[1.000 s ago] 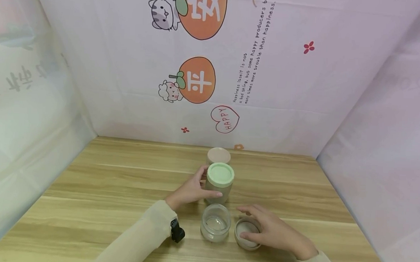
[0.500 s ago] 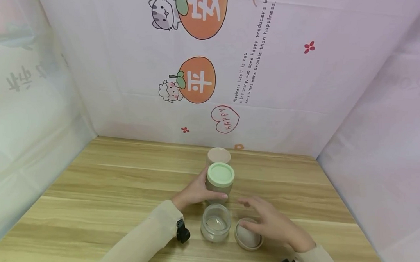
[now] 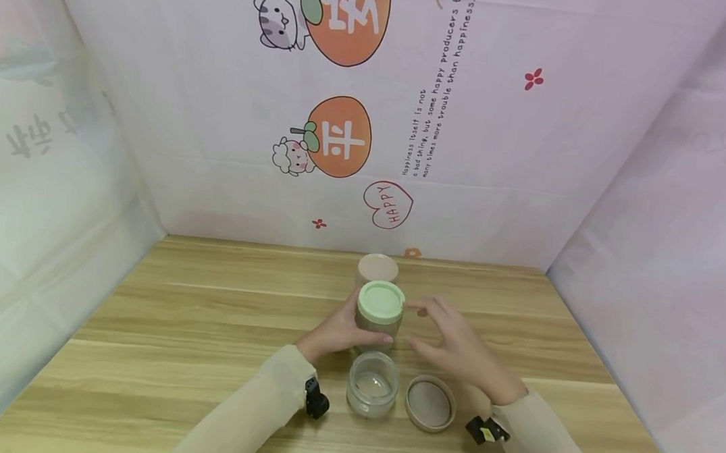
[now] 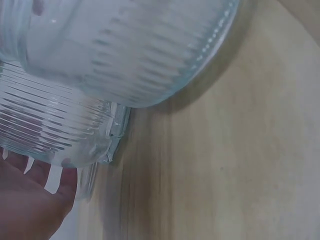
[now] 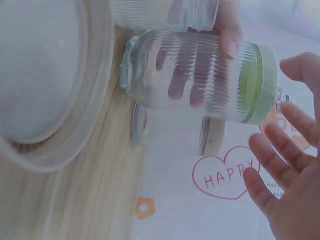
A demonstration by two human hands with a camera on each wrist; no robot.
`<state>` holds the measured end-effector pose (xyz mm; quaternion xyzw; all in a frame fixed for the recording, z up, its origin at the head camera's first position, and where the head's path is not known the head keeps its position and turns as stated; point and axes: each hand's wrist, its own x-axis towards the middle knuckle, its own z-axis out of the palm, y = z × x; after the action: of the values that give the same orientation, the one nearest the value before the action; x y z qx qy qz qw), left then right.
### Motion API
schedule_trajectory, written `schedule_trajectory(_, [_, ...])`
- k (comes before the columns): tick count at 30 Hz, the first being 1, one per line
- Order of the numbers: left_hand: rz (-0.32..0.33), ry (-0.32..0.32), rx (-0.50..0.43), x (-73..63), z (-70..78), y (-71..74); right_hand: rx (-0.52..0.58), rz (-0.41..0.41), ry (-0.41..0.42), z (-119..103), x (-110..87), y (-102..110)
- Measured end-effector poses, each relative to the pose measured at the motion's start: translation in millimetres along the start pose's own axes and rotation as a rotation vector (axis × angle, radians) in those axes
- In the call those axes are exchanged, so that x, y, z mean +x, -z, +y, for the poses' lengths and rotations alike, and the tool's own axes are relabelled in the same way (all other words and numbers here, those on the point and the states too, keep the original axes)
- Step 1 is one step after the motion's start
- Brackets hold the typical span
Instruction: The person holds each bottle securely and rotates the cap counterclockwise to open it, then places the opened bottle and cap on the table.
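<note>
Head view: a glass jar [image 3: 381, 327] with a green lid [image 3: 381, 300] stands upright on a wooden table [image 3: 214, 301], gripped by a person's left hand [image 3: 341, 332], its thumb across the near side. From the right wrist, the fingers show through the ribbed wall, curled around the glass. The right hand [image 3: 460, 344] holds nothing, its fingers spread and lightly bent just beside the green lid; whether a fingertip touches the rim cannot be told. Just in front, nearer the person, sits an open jar [image 3: 372, 392] (also ribbed, as the left wrist view shows), and to its right a loose lid [image 3: 430, 404] lies flat, hollow side up. Behind the gripped jar, partly hidden by it, stands a third jar [image 3: 377, 269] with a pinkish top. Cream sleeves [image 3: 252, 404] cover both forearms, with a black camera [image 3: 316, 399] at each wrist. Beyond the table's far edge rises a pale backdrop [image 3: 473, 211] printed with orange fruit, cartoon animals, lettering and a red heart [image 3: 388, 204] reading "HAPPY".
</note>
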<state>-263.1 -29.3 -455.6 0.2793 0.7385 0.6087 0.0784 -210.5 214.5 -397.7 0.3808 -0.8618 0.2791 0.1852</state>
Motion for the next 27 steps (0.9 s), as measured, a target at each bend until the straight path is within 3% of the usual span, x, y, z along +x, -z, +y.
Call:
schedule_trajectory(9, [-0.035, 0.012, 0.006, 0.1, -2.6, 0.7, -0.035, 0.041, -0.027, 0.7, 22.1, -6.4])
schedule_trajectory(27, [-0.068, 0.035, -0.057, -4.3, 2.6, 3.6, -0.254, -0.124, -0.192, -17.0, 60.4, -15.6])
